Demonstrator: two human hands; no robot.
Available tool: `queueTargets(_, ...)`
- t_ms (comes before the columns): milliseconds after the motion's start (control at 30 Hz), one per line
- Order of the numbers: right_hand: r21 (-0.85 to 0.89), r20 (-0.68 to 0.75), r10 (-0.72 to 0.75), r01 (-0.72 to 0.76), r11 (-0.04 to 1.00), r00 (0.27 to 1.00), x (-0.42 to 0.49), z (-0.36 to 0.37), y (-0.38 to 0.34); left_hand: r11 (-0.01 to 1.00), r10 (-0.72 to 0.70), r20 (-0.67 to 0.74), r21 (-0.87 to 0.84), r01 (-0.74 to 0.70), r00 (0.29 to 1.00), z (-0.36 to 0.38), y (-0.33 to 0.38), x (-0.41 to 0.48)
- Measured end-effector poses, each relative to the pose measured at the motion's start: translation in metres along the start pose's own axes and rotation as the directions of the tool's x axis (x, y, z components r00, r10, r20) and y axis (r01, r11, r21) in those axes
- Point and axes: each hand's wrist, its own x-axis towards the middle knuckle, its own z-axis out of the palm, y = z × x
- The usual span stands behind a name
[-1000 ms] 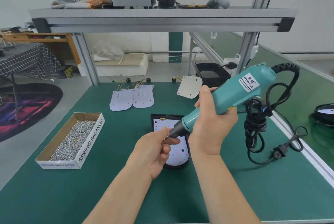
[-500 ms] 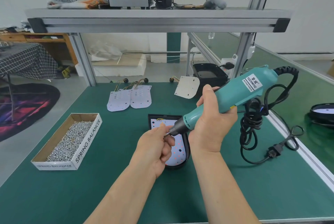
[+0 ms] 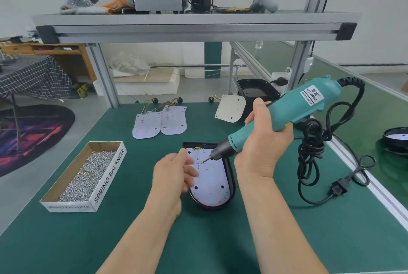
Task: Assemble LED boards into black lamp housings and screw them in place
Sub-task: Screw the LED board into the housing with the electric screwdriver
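Already an LED board (image 3: pixel 209 176) lay seated in the black lamp housing (image 3: pixel 230 187) at the worktop's (image 3: pixel 287 240) centre. Its screwdriver (image 3: pixel 287 110), clasped by the right hand (image 3: pixel 262 145), carried what looked like a screw; the left hand (image 3: pixel 174 174) hovered loosely spread, empty. Spare boards (image 3: pixel 161 122) waited at eleven o'clock, screws (image 3: pixel 88 174) at nine.

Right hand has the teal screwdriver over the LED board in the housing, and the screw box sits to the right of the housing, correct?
Not quite. In the head view the screw box sits left of the housing. The right hand does hold the teal screwdriver over the LED board.
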Motion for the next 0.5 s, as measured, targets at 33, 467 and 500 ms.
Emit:
queueTargets(33,-0.007,0.003,-0.006,0.006,1.000,1.000,0.003,0.002,0.002,0.987,0.098,-0.115,0.135,-0.082,0.989,-0.004,-0.003,0.009)
queueTargets(467,-0.285,0.183,-0.072,0.123,0.951,0.980,0.021,0.029,0.081,0.940,-0.147,0.186,0.333,0.078,0.971,0.003,-0.020,0.045)
queueTargets(500,-0.298,0.189,-0.057,0.113,0.948,0.980,0.021,0.030,0.087,0.944,-0.148,0.185,0.318,0.084,0.972,0.003,-0.022,0.047)
